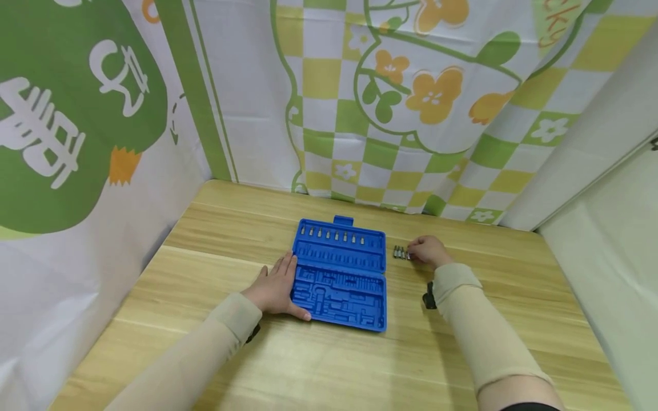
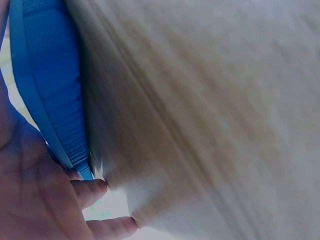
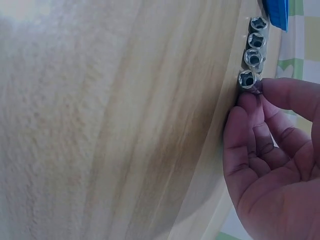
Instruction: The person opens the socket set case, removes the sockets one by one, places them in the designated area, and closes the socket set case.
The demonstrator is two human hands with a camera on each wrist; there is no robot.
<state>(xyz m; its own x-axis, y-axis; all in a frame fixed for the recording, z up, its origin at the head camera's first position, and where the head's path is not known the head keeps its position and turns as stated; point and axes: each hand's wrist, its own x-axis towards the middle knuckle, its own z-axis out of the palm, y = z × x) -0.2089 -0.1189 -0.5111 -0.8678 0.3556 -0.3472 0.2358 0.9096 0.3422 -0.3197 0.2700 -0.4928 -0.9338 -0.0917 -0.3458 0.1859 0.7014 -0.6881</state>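
Note:
An unfolded blue plastic tool case lies on the wooden table. A row of small metal bits stands in its far half; the near half shows only moulded slots. My left hand rests along the case's left side, fingers extended, thumb at the near left corner. In the left wrist view, that hand's palm and fingers touch the case wall. Right of the case, my right hand pinches a metal socket at the end of a short row of sockets, between thumb and fingers.
The wooden table reaches back to a patterned curtain in green, white and orange. Another printed cloth hangs at the left, and a pale panel stands on the right. Dark wrist devices sit at both cuffs.

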